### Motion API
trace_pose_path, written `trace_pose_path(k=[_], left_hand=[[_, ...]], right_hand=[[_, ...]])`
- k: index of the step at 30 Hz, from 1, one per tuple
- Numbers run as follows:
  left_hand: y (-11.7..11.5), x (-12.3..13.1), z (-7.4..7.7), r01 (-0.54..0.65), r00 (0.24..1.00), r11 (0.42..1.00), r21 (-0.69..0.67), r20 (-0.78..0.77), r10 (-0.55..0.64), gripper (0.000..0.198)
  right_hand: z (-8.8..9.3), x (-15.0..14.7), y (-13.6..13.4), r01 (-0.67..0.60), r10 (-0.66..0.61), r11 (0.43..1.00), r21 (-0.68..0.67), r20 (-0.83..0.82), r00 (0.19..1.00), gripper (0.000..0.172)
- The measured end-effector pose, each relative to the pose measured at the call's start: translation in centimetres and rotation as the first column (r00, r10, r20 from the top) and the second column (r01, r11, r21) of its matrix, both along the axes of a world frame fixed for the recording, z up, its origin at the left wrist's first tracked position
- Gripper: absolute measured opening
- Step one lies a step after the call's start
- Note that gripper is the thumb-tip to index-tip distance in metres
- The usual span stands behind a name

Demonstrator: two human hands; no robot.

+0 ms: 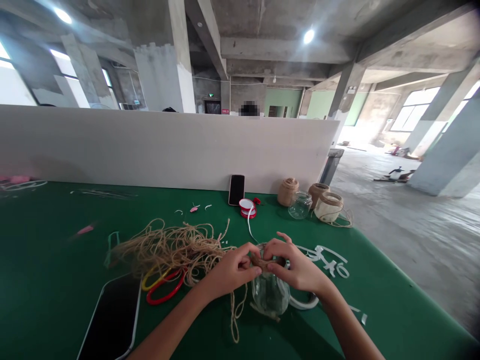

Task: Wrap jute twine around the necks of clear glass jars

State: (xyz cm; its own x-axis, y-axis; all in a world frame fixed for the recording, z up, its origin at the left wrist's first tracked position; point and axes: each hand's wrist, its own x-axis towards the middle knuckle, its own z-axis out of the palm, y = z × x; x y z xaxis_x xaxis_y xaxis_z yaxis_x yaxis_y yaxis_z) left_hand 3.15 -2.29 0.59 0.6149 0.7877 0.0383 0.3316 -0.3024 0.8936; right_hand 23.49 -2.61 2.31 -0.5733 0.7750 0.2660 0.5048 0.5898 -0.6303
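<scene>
Two hands (233, 267) (294, 267) work above green tabletop (45, 280) in seemingly unfinished hall (375, 185).

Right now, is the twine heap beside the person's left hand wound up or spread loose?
Spread loose: the twine heap lies on the green table in tangled, crossing loops, stray ends sticking out.

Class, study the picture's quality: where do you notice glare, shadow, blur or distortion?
Head view: the ceiling lamps glare and the right-hand windows wash out; head view, too: a shadow darkens the green tabletop below the glass jar, the left end of the twine pile looks smeared, and the outer edges appear stretched.
</scene>
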Motion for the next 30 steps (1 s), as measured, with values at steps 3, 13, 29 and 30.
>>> trace_pose_path(k=[3,13,29,30], left_hand=[[-0.1,0.1,0.2,-0.004,1.0,1.0,0.014,0.0,0.004,0.022],[1.6,-1.7,-0.2,-0.001,0.996,0.996,0.093,-0.088,0.009,0.035],[1.3,-1.5,0.0,-0.01,0.993,0.994,0.111,-0.116,0.023,0.021],[1.2,-1.4,0.0,-0.013,0.994,0.994,0.112,-0.11,0.025,0.02]], right_hand=[[0.0,-0.1,0.0,0.012,-0.012,1.0,0.029,0.009,1.0,0.01],[-0.8,0.9,1.0,-0.003,-0.001,0.999,-0.044,-0.095,0.995,0.01],[-1.4,0.7,1.2,-0.004,-0.003,0.998,-0.069,-0.093,0.996,0.016],[-1.2,0.5,1.0,0.009,-0.013,0.998,-0.055,-0.076,0.997,0.015]])
